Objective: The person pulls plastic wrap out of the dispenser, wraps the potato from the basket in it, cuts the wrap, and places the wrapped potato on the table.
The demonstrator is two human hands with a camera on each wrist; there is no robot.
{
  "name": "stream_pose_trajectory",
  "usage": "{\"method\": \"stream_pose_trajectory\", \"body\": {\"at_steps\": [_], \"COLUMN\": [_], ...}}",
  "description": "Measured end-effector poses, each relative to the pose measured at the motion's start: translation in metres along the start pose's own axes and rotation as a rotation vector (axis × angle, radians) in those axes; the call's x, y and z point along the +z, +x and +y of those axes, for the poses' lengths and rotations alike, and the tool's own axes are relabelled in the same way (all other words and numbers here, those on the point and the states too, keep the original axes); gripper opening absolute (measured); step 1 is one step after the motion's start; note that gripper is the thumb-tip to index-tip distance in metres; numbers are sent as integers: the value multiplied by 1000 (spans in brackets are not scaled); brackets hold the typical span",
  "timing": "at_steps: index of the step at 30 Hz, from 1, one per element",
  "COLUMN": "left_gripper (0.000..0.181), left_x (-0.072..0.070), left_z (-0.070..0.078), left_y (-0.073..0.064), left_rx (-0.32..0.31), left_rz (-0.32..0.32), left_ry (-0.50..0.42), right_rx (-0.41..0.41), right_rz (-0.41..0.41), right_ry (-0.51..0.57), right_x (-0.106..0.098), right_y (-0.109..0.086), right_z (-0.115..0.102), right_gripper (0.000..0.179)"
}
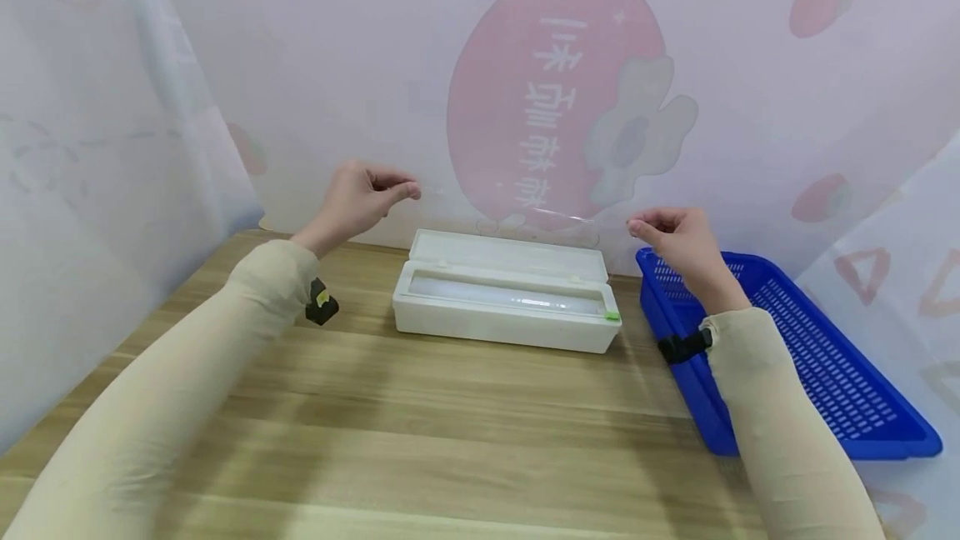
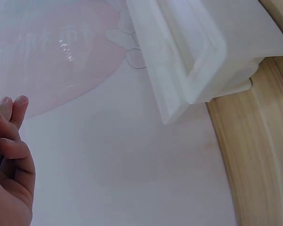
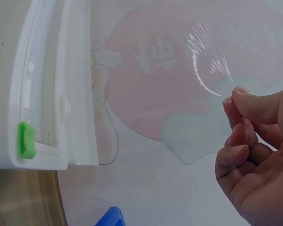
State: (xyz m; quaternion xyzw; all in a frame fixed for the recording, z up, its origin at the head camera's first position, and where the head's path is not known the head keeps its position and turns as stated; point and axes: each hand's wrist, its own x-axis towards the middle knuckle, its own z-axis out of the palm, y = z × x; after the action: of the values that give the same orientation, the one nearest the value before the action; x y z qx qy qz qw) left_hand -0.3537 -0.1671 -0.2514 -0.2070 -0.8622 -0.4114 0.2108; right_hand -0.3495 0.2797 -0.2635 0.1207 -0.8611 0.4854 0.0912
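Observation:
A sheet of clear cling film (image 3: 196,66) stretches between my two raised hands, seen mostly by its bright glints and creases. My left hand (image 1: 365,197) pinches one end between thumb and fingertips, and my right hand (image 1: 678,244) pinches the other. Behind and below the film, on the table, sits a white cling film dispenser (image 1: 502,323) with its lid (image 1: 510,257) tipped back. A roll of film (image 1: 495,294) lies inside it. At the right end of its front rim is a green slide cutter (image 3: 26,140). Most of the film's outline is too transparent to make out.
A blue perforated basket (image 1: 825,357) stands to the right, partly under my right forearm. The wooden table (image 1: 450,423) extends toward me. A pale printed curtain (image 1: 337,65) hangs close behind the dispenser and along both sides.

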Motion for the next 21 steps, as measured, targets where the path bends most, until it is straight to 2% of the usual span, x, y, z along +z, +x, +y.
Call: {"method": "stream_pose_trajectory", "body": {"at_steps": [7, 18, 21], "left_gripper": [18, 16, 17], "left_x": [-7, -10, -10], "left_z": [14, 25, 27], "left_y": [4, 16, 21], "left_rx": [12, 71, 79], "left_rz": [29, 74, 90], "left_ry": [21, 52, 62], "right_rx": [2, -100, -154], "right_rz": [29, 104, 146], "right_ry": [31, -83, -117], "right_x": [-7, -14, -15], "right_y": [-1, 2, 5], "right_z": [-10, -24, -28], "right_gripper": [37, 33, 31]}}
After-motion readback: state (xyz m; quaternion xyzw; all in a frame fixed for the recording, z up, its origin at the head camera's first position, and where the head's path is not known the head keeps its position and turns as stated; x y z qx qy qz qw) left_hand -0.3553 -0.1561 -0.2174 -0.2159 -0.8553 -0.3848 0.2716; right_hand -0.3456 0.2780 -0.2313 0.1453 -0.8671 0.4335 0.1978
